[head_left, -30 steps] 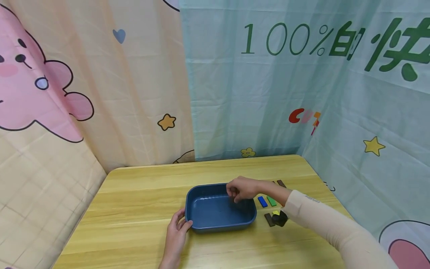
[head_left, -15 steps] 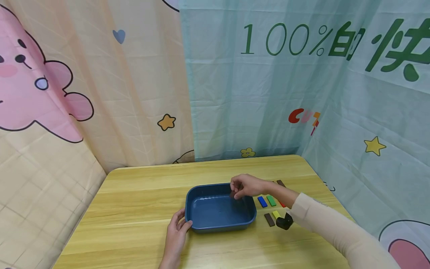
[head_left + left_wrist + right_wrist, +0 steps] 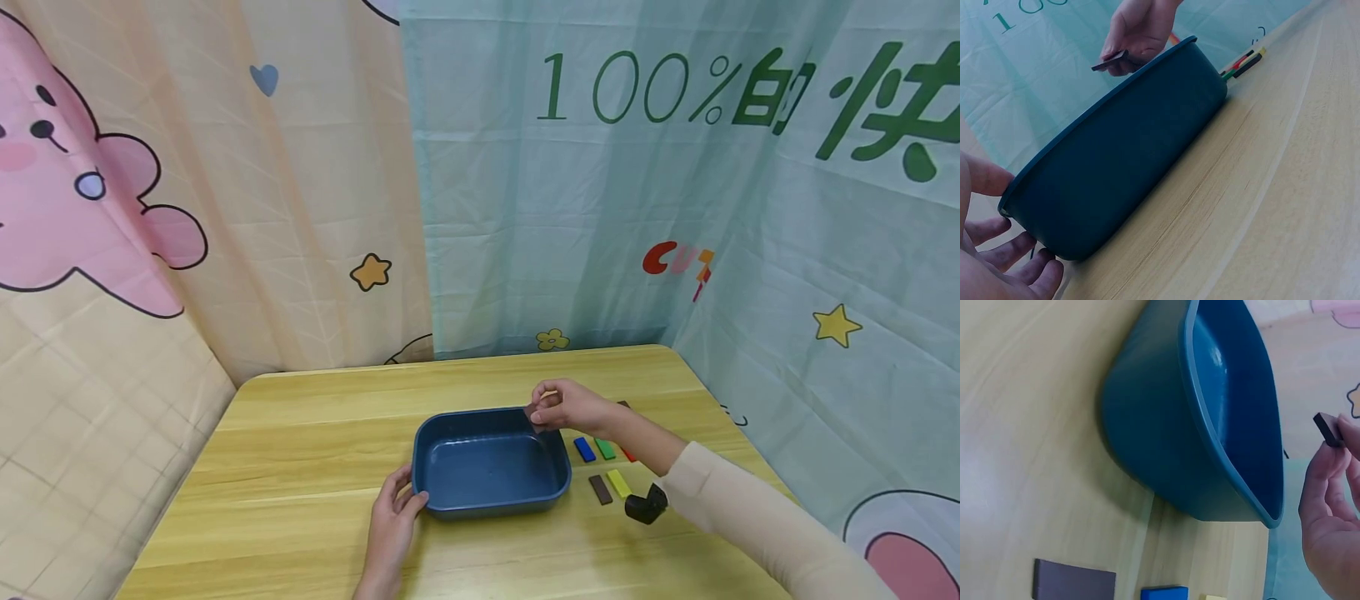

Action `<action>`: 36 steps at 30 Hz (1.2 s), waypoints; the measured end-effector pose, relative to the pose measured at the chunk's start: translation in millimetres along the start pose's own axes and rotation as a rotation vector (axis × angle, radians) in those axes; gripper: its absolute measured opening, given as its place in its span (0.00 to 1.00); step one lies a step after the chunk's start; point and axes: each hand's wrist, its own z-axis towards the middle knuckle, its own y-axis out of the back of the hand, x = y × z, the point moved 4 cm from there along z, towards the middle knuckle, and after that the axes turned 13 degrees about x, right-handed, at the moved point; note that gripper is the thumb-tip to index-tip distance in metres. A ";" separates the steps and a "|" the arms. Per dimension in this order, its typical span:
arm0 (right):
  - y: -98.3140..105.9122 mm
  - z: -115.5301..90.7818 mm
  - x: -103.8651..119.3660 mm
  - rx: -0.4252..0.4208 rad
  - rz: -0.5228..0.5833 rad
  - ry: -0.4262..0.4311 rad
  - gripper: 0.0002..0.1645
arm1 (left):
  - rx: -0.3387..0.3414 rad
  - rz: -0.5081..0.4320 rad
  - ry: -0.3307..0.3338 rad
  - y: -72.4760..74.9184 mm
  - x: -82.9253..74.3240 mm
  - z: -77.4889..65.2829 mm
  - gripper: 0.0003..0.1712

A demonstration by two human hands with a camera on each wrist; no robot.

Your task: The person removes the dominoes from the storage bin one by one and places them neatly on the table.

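A dark blue plastic basin (image 3: 491, 507) stands on the wooden table. At its front left corner my left hand (image 3: 392, 521) holds it, thumb on the rim and fingers against the outer wall. Over the back right part of the rim, my right hand (image 3: 573, 408) pinches a flat dark brown block (image 3: 533, 419) between thumb and fingers. In the left wrist view that block (image 3: 1109, 62) shows edge-on above the rim. The right wrist view has the block (image 3: 1329, 430) at the fingertips, apart from the basin. The visible part of the basin floor is bare.
Right of the basin lie small flat blocks: blue (image 3: 585, 450), green (image 3: 604, 448), red (image 3: 628, 455), yellow (image 3: 618, 483) and brown (image 3: 600, 490). Another brown block (image 3: 624, 404) is partly behind the right forearm. Printed curtains (image 3: 510, 208) enclose the table (image 3: 300, 450).
My right hand has moved right and back, from over the basin's inside to its back right rim, and the brown block has come into view. The left hand and basin have stayed put.
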 end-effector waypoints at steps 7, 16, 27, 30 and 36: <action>4.9 -11.5 -5.3 -0.040 0.124 0.009 0.10 | -0.001 -0.008 0.015 0.1 -0.7 0.4 0.30; 10.9 -30.1 -12.4 -0.082 0.146 0.036 0.08 | -0.001 -0.010 0.028 1.0 -1.2 0.5 0.31; 14.5 -52.7 -28.4 -0.140 0.162 0.036 0.09 | -0.003 -0.022 0.006 3.3 1.2 2.0 0.31; 14.9 -59.7 -34.2 -0.143 0.177 0.051 0.09 | -0.001 -0.026 0.018 2.8 2.9 2.8 0.31; 17.3 -76.0 -47.8 -0.136 0.199 0.101 0.08 | 0.002 -0.029 0.000 2.6 2.2 1.8 0.31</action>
